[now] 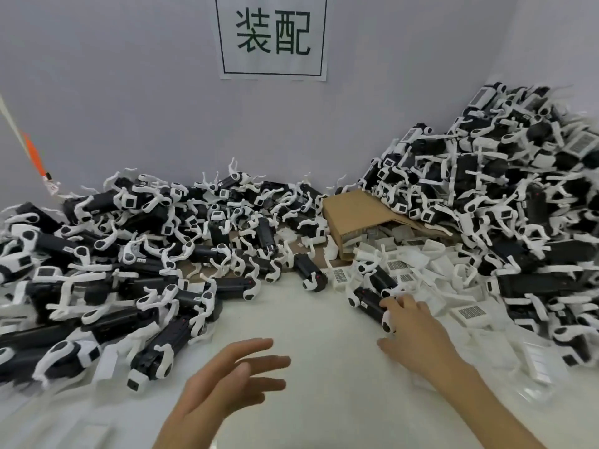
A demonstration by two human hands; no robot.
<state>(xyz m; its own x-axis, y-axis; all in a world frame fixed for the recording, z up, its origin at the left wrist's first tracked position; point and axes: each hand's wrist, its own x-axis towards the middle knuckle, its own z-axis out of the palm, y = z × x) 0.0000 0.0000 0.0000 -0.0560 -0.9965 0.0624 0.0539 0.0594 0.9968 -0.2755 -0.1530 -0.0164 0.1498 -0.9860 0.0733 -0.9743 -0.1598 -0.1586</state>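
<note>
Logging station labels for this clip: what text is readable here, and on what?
"装配": large green characters inside a green frame, on the white paper sign on the wall.
Small white stickers on the black-and-white parts: too small to read.
White tag below the orange strip, far left: blurred, unreadable.

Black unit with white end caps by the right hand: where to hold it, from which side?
Take the black unit across its black middle, from above and the near side. It lies flat and slantwise on the white table, with white caps at both ends; bare table lies in front, loose white parts crowd behind.
</note>
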